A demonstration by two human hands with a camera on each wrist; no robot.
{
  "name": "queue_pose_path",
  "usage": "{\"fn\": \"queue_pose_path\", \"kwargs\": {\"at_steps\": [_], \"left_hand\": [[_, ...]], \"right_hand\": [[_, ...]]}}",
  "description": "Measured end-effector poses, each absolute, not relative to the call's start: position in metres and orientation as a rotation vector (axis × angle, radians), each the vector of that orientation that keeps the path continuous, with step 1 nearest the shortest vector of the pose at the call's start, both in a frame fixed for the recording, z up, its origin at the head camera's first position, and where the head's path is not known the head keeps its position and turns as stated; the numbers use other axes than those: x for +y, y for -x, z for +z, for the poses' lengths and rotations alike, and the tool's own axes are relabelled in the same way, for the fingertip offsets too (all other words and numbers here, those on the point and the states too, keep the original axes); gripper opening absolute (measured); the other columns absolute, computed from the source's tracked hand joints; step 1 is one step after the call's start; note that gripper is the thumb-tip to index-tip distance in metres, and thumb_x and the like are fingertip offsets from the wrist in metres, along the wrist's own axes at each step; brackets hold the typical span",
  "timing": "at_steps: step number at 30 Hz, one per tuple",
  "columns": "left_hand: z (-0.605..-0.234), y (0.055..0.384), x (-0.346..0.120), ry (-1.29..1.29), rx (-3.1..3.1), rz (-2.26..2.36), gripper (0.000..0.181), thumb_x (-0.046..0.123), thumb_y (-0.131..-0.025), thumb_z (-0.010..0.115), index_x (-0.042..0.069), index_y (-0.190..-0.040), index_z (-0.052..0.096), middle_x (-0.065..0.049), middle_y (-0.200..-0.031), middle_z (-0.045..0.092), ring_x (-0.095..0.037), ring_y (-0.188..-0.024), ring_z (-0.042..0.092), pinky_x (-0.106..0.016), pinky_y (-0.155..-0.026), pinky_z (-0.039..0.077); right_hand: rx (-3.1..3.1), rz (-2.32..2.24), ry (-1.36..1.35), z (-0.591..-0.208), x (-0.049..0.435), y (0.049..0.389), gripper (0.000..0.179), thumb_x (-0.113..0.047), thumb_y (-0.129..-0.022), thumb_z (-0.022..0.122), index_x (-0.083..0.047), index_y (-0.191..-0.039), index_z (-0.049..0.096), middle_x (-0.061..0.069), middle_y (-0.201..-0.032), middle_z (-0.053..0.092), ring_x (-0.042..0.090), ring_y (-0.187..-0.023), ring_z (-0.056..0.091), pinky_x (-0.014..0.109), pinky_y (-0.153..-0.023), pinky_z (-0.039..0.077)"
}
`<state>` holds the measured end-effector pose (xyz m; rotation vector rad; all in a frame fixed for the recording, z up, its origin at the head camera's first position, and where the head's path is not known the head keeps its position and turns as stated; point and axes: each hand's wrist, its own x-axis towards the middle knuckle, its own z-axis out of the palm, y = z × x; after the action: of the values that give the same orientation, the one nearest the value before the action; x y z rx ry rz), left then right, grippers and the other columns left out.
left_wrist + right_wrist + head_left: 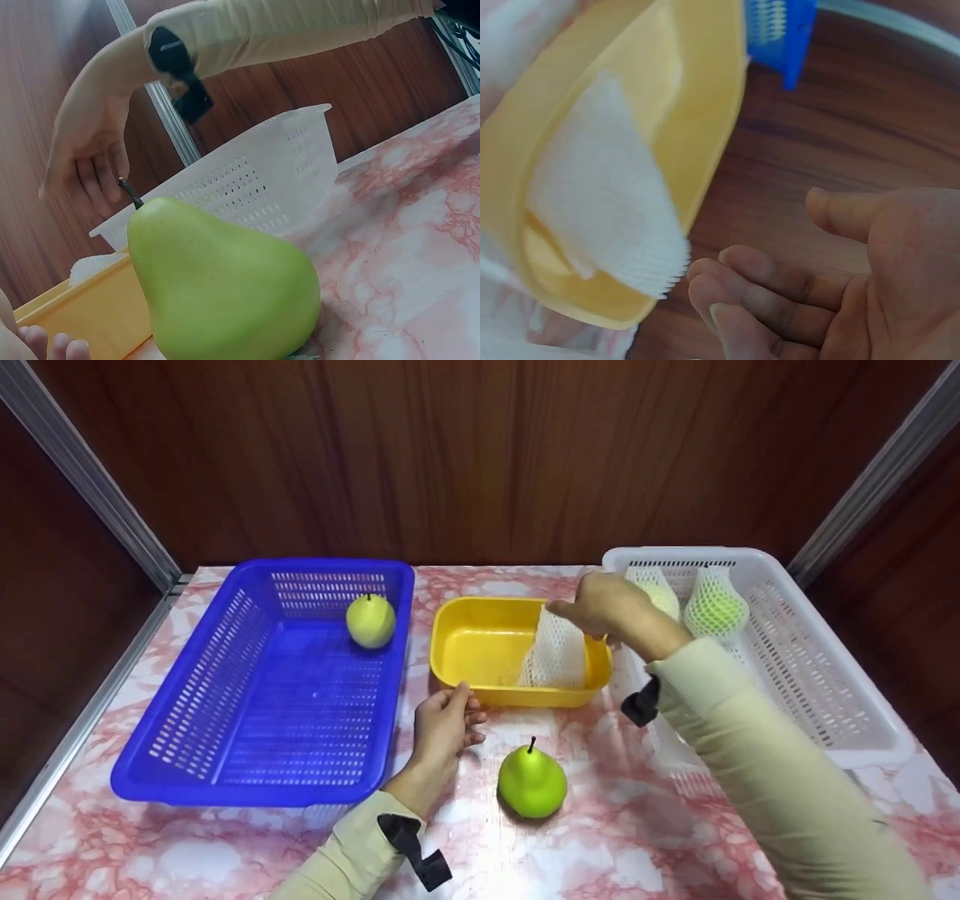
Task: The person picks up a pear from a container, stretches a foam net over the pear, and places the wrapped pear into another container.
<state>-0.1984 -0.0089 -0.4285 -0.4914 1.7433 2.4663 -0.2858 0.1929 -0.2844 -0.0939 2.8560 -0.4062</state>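
Observation:
My right hand [604, 604] hovers over the right end of a yellow tub [480, 694]. In the right wrist view its fingers [780, 300] bend loosely and hold nothing. Inside the tub lies a white foam net sleeve [559, 652], just beside that hand. My left hand [442, 724] is at the tub's front side, fingers loosely bent around nothing; whether its fingertips touch the rim I cannot tell. A green pear [532, 784] with a dark stem stands on the table to the right of the left hand; it fills much of the left wrist view.
At the left stands a blue basket [300, 793] with a yellowish pear [370, 621] in its far right corner. A white basket [832, 660] on the right holds two pears in net sleeves, one [716, 604] plainly seen. Wooden panels [480, 457] stand behind and at the sides.

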Motion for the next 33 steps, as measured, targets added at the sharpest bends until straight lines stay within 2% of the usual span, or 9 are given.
{"fn": "queue_pose_path", "kwargs": {"at_steps": [2, 5, 10, 16, 23, 27, 33], "left_hand": [[-0.429, 0.199, -0.008, 0.478, 1.738, 2.477, 0.024, 0.017, -0.107, 0.053, -0.001, -0.092, 0.059, -0.007, -0.083, 0.059, -0.012, -0.065, 0.060, -0.021, -0.047, 0.051], [-0.429, 0.198, -0.008, 0.457, 1.729, 2.494, 0.024, 0.016, -0.107, 0.053, -0.001, -0.091, 0.059, -0.006, -0.082, 0.058, -0.012, -0.065, 0.060, -0.021, -0.047, 0.051], [-0.428, 0.198, -0.007, 0.454, 1.724, 2.503, 0.023, 0.015, -0.107, 0.054, -0.001, -0.091, 0.058, -0.006, -0.083, 0.057, -0.013, -0.065, 0.060, -0.021, -0.048, 0.052], [-0.427, 0.199, -0.008, 0.471, 1.725, 2.494, 0.023, 0.015, -0.107, 0.053, 0.000, -0.091, 0.057, -0.006, -0.083, 0.057, -0.013, -0.066, 0.060, -0.022, -0.048, 0.052], [-0.428, 0.198, -0.008, 0.459, 1.730, 2.494, 0.022, 0.015, -0.107, 0.054, -0.001, -0.092, 0.057, -0.007, -0.084, 0.057, -0.012, -0.066, 0.061, -0.022, -0.048, 0.052], [-0.427, 0.199, -0.008, 0.465, 1.740, 2.479, 0.023, 0.016, -0.107, 0.054, -0.001, -0.093, 0.057, -0.007, -0.085, 0.057, -0.013, -0.067, 0.061, -0.022, -0.048, 0.052], [-0.426, 0.199, -0.007, 0.496, 1.749, 2.456, 0.022, 0.016, -0.107, 0.053, 0.000, -0.092, 0.057, -0.008, -0.086, 0.057, -0.013, -0.066, 0.062, -0.020, -0.047, 0.051]], "right_hand": [[2.858, -0.319, 0.078, -0.293, 0.190, 0.289, 0.054, -0.053, -0.100, 0.055, -0.004, -0.080, 0.064, 0.008, -0.066, 0.063, 0.016, -0.050, 0.057, 0.027, -0.046, 0.044], [2.847, -0.219, 0.038, -0.305, 0.187, 0.291, 0.061, -0.059, -0.099, 0.052, -0.001, -0.090, 0.067, 0.006, -0.067, 0.061, 0.016, -0.054, 0.057, 0.028, -0.049, 0.042], [2.808, -0.087, -0.010, -0.319, 0.182, 0.293, 0.070, -0.063, -0.100, 0.048, 0.004, -0.107, 0.069, 0.013, -0.088, 0.067, 0.022, -0.069, 0.065, 0.030, -0.057, 0.048], [2.811, 0.086, 0.012, -0.333, 0.176, 0.293, 0.078, -0.065, -0.099, 0.047, 0.008, -0.118, 0.067, 0.021, -0.106, 0.066, 0.028, -0.083, 0.061, 0.036, -0.066, 0.052], [2.871, 0.094, 0.060, -0.341, 0.177, 0.293, 0.064, -0.050, -0.099, 0.056, 0.011, -0.117, 0.065, 0.028, -0.119, 0.066, 0.039, -0.102, 0.066, 0.047, -0.083, 0.056], [2.917, -0.026, 0.010, -0.340, 0.177, 0.294, 0.055, -0.042, -0.097, 0.061, 0.011, -0.113, 0.066, 0.027, -0.113, 0.067, 0.037, -0.097, 0.065, 0.048, -0.082, 0.056], [2.949, -0.137, -0.014, -0.333, 0.179, 0.295, 0.050, -0.037, -0.095, 0.063, 0.009, -0.113, 0.065, 0.026, -0.109, 0.067, 0.036, -0.091, 0.063, 0.048, -0.081, 0.057]]}}
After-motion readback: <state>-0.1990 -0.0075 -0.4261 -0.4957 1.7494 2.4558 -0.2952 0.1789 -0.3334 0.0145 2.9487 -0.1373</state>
